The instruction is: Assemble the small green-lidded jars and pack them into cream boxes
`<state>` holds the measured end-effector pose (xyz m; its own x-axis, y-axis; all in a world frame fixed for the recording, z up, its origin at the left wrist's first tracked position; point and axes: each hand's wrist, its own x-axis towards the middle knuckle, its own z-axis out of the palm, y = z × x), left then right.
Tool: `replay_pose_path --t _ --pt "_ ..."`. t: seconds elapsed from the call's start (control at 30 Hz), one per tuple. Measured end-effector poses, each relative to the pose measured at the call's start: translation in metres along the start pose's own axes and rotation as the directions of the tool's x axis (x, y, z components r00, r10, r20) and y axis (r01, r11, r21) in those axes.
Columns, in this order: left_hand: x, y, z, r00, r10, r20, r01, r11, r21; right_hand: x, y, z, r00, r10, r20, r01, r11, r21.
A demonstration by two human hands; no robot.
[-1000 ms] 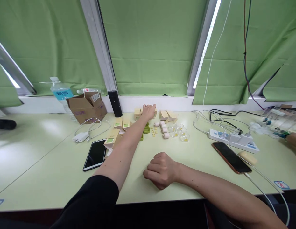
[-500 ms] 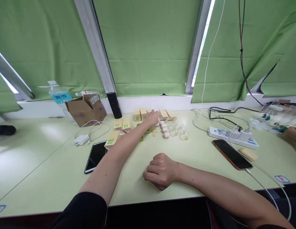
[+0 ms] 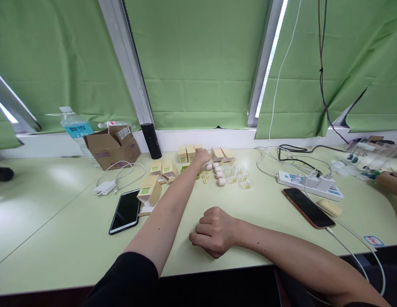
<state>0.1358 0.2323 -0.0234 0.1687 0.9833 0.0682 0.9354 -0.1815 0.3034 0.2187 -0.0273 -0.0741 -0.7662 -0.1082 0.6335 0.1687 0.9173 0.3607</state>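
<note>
Tabletop: right hand near the front edge, fingers curled into a fist, seemingly idle. Left hand at the cream boxes by the back edge, finger state not discernible; pink pieces nearby, rowed presumably for tidy counting

Pale table with cream boxes, pink pieces, possibly plastic clear cups, phones, power strip

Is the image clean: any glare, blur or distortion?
Head view: white glare on the pale green tabletop, left side; head view: transparent plastic pieces at far right look smeared; head view: slanted grey metal window frames suggest lens distortion; head view: bare left hand is too small to read its grip.
</note>
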Motion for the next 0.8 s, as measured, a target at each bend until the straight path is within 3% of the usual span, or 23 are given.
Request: replay_pose_path --t 0.13,0.27,0.37,0.47,0.63,0.8 --pt "-0.011 0.003 -0.010 0.998 0.054 -0.033 -0.056 0.997 -0.055 0.000 0.001 0.000 1.000 0.016 0.006 -0.016 1.000 0.002" --pt "-0.041 -0.002 -0.024 0.982 0.176 -0.071 -0.183 0.977 -0.111 -0.004 0.002 0.000 0.999 0.040 0.027 -0.040 0.999 0.003" --pt "-0.080 -0.017 -0.040 0.960 0.267 -0.085 -0.276 0.953 -0.126 -0.007 0.002 0.003 0.985 0.089 0.150 -0.090 0.996 -0.006" --pt "-0.126 -0.040 -0.056 0.942 0.325 -0.090 -0.333 0.938 -0.098 -0.009 0.004 0.005 0.925 0.169 0.340 -0.175 0.985 -0.013" --pt "-0.187 -0.075 -0.062 0.942 0.314 -0.119 -0.280 0.930 0.240 -0.007 0.006 0.003 0.820 0.275 0.502 -0.310 0.951 -0.016" --pt "-0.217 -0.086 -0.047 0.948 0.311 -0.074 -0.244 0.854 0.459 -0.007 0.009 0.000 0.787 0.324 0.525 -0.375 0.927 -0.010"
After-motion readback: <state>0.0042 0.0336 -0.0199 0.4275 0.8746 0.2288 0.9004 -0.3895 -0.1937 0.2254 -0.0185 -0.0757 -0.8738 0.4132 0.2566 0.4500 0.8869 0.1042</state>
